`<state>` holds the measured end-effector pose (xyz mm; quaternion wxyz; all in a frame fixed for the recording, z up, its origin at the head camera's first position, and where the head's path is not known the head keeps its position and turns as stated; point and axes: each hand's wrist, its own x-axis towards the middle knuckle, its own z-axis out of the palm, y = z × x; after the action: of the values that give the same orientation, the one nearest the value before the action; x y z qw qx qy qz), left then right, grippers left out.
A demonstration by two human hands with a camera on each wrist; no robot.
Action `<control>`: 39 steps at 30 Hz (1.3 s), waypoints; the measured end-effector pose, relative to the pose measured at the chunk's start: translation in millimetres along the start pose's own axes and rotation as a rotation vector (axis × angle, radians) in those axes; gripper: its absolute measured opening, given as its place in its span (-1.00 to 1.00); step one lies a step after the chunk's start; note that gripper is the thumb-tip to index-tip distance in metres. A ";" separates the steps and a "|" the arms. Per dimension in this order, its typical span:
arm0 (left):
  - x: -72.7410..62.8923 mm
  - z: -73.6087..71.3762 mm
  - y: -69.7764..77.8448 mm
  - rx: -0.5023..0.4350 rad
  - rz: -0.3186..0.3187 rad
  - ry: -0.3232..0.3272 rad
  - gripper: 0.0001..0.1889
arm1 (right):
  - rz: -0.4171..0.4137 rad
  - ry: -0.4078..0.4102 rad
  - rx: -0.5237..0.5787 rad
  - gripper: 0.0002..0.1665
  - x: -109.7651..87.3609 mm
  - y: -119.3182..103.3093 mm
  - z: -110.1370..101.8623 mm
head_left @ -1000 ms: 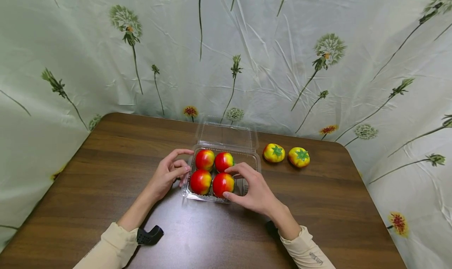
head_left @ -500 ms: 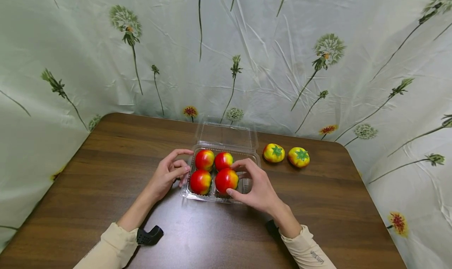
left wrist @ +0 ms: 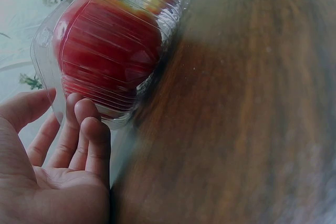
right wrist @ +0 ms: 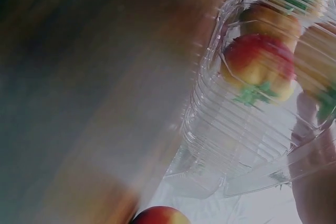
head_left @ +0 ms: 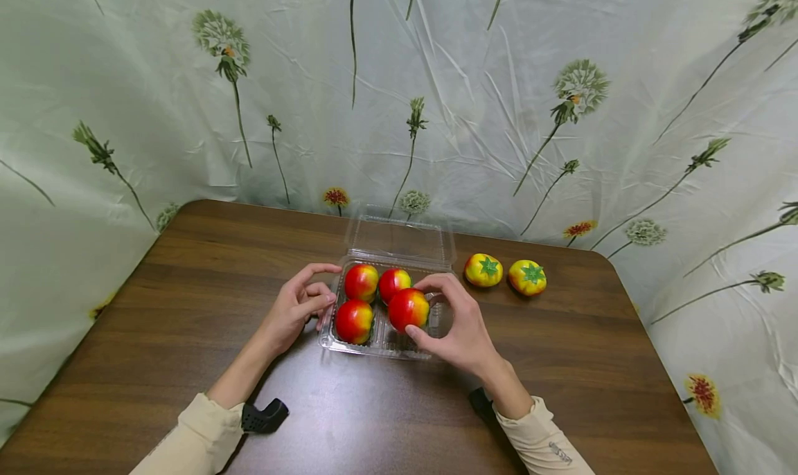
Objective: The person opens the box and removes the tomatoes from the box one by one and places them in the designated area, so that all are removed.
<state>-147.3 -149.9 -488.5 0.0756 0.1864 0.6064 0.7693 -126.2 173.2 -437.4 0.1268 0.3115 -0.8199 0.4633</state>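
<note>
Right now, your right hand (head_left: 458,323) pinches a glossy red-and-yellow round fruit (head_left: 408,310) between thumb and fingers, over the front of a clear ribbed plastic container (head_left: 399,345). Your left hand (head_left: 299,309) rests at the container's left edge, its fingers spread and loosely bent. Three matching red-and-yellow fruits (head_left: 354,321) sit inside, two along the left and one at the back; the transparent lid (head_left: 402,239) is tipped back. To your right, two yellow-and-red fruits with green star-shaped leaves (head_left: 483,271) lie near each other on the brown wood-grain table (head_left: 156,336).
</note>
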 end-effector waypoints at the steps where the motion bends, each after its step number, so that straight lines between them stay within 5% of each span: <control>1: 0.0 0.0 -0.1 -0.002 -0.001 0.000 -0.55 | -0.002 0.009 0.000 -0.33 -0.1 0.0 -0.3; 14: 0.0 0.6 1.0 -0.008 0.000 -0.001 -0.54 | -0.016 0.147 -0.058 -0.34 -0.4 0.0 -3.0; 39: -0.1 1.3 3.3 -0.029 0.000 -0.003 -0.54 | -0.042 0.292 -0.141 -0.32 1.2 4.6 -4.2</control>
<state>-146.4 -149.7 -485.1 0.0793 0.1865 0.5951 0.7777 -130.4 178.0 -437.7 0.2758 0.2483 -0.8167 0.4419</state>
